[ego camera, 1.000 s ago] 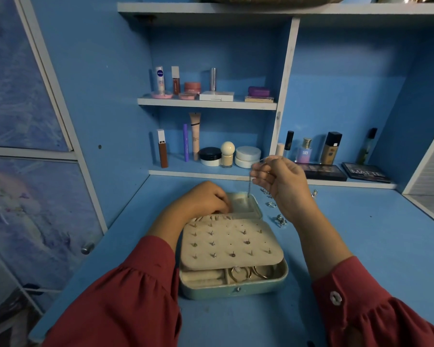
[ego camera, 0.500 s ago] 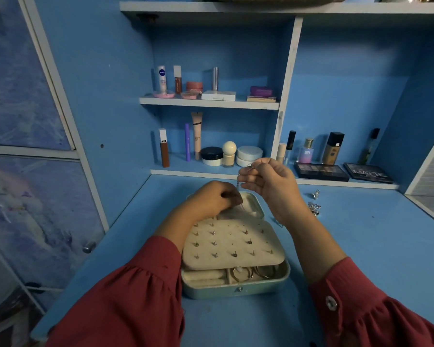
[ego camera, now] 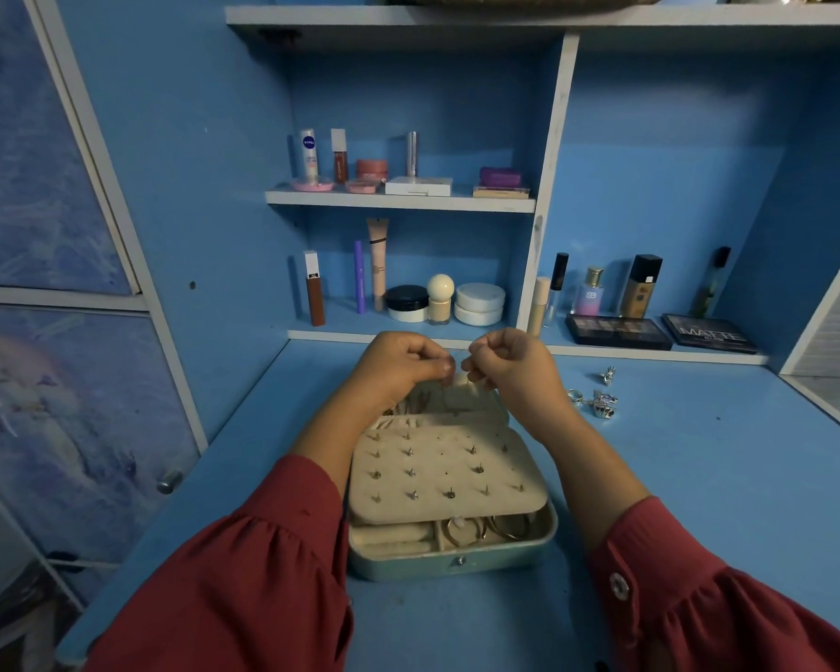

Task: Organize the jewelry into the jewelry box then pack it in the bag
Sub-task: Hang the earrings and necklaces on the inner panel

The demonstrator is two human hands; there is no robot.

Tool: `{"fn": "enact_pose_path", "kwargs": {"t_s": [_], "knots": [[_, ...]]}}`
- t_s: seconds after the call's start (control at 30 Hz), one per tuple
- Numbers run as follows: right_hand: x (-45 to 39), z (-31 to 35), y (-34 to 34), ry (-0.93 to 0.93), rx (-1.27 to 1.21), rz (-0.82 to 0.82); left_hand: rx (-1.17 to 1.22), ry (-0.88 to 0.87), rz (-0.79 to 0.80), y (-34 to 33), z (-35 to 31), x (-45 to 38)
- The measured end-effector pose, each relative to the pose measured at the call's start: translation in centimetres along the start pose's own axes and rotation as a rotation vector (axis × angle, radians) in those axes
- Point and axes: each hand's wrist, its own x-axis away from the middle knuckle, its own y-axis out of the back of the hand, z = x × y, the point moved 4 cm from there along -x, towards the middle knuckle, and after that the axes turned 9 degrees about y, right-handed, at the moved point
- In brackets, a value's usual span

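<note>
An open mint-green jewelry box (ego camera: 452,562) lies on the blue desk in front of me. Its cream panel (ego camera: 442,472) carries several stud earrings. Gold hoops (ego camera: 486,528) sit in the near compartment. Above the far end of the box, my left hand (ego camera: 398,366) and my right hand (ego camera: 510,366) are raised with their fingertips almost meeting. Both pinch a thin silver chain (ego camera: 458,365) that barely shows between them. Silver rings (ego camera: 600,405) lie loose on the desk to the right of the box.
Cosmetics fill the shelves behind: jars (ego camera: 478,303), tubes, bottles (ego camera: 641,286) and two dark palettes (ego camera: 617,331). A cupboard door with a knob (ego camera: 168,481) stands at the left. No bag is in view.
My left hand rose from the far compartment of the box to meet my right hand. The right hand moved left with the chain, and both now pinch it.
</note>
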Motion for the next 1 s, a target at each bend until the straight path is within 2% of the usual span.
{"fn": "enact_pose_path", "kwargs": {"t_s": [0.1,0.2,0.3,0.43,0.63,0.83,1.0], "knots": [[-0.1,-0.9,0.3,0.005,0.205,-0.014,-0.055,0.030,-0.083,0.2,0.7,-0.7],[-0.3,-1.2,0.1,0.049,0.403,0.029,-0.257,-0.009,-0.133,0.3,1.1,-1.4],[-0.4,-1.2,-0.5,0.126,0.543,0.128,-0.435,-0.066,-0.116,0.2,1.1,-1.7],[-0.7,-1.3,-1.0,0.197,0.674,0.268,-0.616,-0.052,-0.092,-0.1,1.6,-2.2],[-0.9,-1.9,-1.6,0.246,0.787,0.388,-0.874,-0.094,-0.001,-0.8,1.6,-2.0],[-0.9,-2.1,-2.0,0.281,0.867,0.455,-0.942,-0.079,0.022,-1.1,1.5,-1.7],[-0.8,-1.9,-1.9,0.252,0.861,0.432,-0.892,-0.084,-0.026,-0.9,1.4,-1.7]]}}
